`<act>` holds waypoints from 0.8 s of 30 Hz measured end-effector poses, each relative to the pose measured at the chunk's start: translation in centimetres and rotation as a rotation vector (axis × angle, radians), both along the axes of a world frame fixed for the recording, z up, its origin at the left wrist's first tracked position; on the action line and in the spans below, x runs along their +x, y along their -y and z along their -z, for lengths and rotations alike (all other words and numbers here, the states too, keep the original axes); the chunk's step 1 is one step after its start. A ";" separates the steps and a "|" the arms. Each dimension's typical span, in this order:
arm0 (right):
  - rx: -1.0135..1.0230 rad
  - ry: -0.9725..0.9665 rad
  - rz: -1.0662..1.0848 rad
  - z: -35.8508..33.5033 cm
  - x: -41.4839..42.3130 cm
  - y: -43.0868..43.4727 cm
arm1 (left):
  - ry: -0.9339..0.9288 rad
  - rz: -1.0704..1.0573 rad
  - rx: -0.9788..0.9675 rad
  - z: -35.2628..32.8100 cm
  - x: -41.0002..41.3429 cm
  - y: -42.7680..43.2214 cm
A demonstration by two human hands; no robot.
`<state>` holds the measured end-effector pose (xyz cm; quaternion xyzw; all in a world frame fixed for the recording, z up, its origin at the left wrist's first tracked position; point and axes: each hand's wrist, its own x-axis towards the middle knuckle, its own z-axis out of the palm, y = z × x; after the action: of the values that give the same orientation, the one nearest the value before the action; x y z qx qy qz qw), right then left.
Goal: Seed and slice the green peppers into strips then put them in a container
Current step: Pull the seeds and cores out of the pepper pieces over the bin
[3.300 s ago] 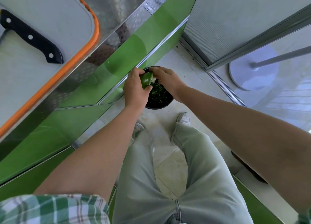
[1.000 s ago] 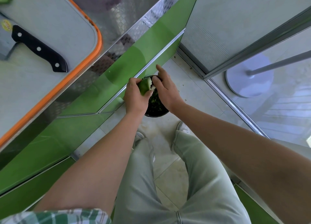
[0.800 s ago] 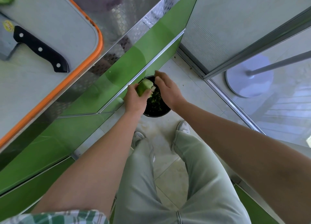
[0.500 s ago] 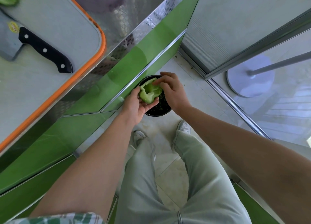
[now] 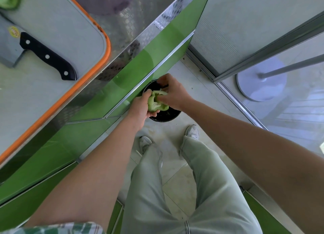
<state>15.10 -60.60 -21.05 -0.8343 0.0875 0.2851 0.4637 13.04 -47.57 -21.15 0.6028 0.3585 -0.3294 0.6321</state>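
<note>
Grip, left hand [image 5: 140,107]: closed round the green pepper [image 5: 157,103], which is cupped with its hollow upward.
Grip, right hand [image 5: 173,93]: fingers curled into the pepper's hollow, pinching it.
Pepper location: held between both grips, directly over the black bin [image 5: 164,117] on the floor.
Cleaver [image 5: 47,56]: laid on the orange-rimmed cutting board [image 5: 52,23] on the counter [image 5: 126,14], well left of both grips.

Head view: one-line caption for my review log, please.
Over a black floor bin, the left hand holds an opened green pepper while the right hand picks at its inside.
</note>
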 end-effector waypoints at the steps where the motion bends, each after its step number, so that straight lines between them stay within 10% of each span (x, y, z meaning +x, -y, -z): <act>1: -0.012 -0.110 -0.074 -0.1 0.4 0.0 | 0.003 0.043 0.013 0.0 0.0 -0.1; 24: -0.292 0.267 -0.614 1.4 -0.5 -0.3 | -0.147 0.265 0.261 1.2 1.3 -0.9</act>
<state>14.65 -60.27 -22.42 -0.9091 -0.1885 0.2838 0.2397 14.38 -46.62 -22.39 0.6957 0.3610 -0.4037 0.4719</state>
